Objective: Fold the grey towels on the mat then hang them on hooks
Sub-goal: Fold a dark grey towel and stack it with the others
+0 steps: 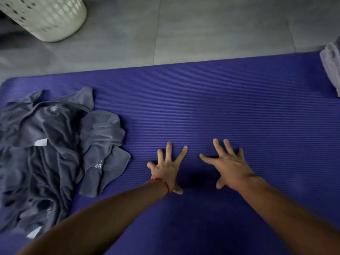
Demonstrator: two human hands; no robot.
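Note:
A crumpled heap of grey towels (55, 150) lies on the left part of the blue ribbed mat (220, 107). My left hand (168, 166), with a red thread at the wrist, is spread flat over the bare mat just right of the heap, fingers straight and apart. My right hand (228, 164) lies spread the same way beside it, a little to the right. Neither hand holds anything or touches the towels. No hooks are in view.
A white perforated laundry basket (47, 17) stands on the grey tiled floor (202, 28) beyond the mat's far left corner. A pale grey folded cloth (331, 67) sits at the mat's right edge, partly cut off by the frame.

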